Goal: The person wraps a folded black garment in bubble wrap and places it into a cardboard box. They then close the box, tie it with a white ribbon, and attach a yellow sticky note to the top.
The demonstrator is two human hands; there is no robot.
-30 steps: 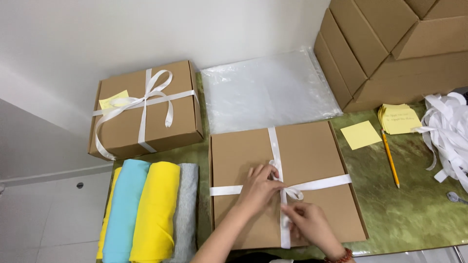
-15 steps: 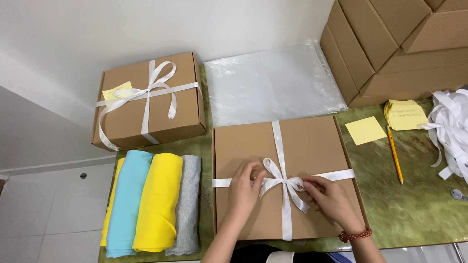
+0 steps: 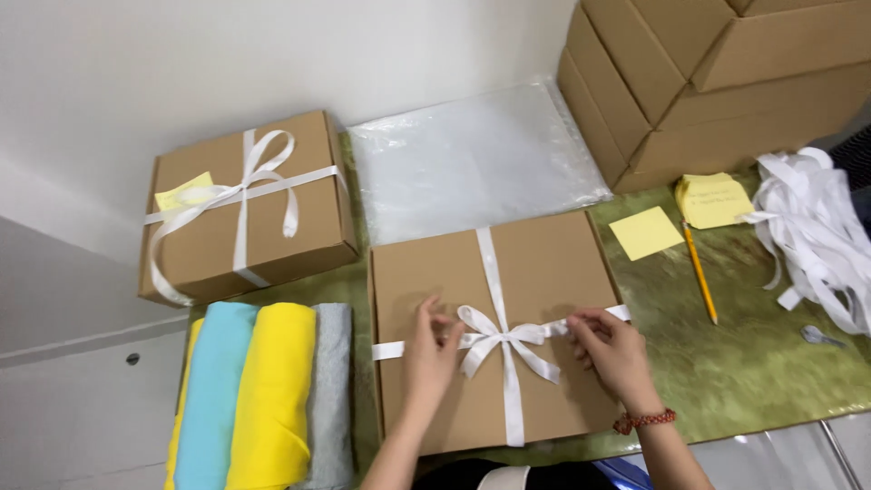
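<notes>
Two hands meet over a white ribbon bow (image 3: pixel 497 338) tied at the middle of a flat brown cardboard box (image 3: pixel 544 263), which lies on the near part of a mottled green table cover (image 3: pixel 753 363). The bow sits between the hands, its loops spreading left and right along the box's width, while one band of the same ribbon runs from the far edge of the lid to the near edge. The left hand (image 3: pixel 428 349) is just left of the knot, fingers bent, tips pinching the left loop. The right hand (image 3: pixel 610 349), a red beaded bracelet (image 3: pixel 644 420) on its wrist, is just right of it, fingers curled and closed on the right loop's end. Both are about equally near to the knot; the bow's long axis runs from one hand to the other.

The ribbon looks smooth and satiny, the cardboard matt and stiff with crisp edges. Beyond the box lies a sheet of crinkled clear plastic (image 3: pixel 472 163). To the left, well apart, stands a second ribboned box (image 3: pixel 245 213) bearing a yellow sticky note. Near it, at the table's left edge, lie folded cloths (image 3: pixel 263 399) in yellow, light blue and grey, soft and rounded. To the right are a yellow note pad (image 3: pixel 712 200), a loose yellow note (image 3: pixel 646 233), a pencil (image 3: pixel 699 272), a heap of loose white ribbon (image 3: pixel 817 227), and stacked plain boxes (image 3: pixel 717 73) behind.
</notes>
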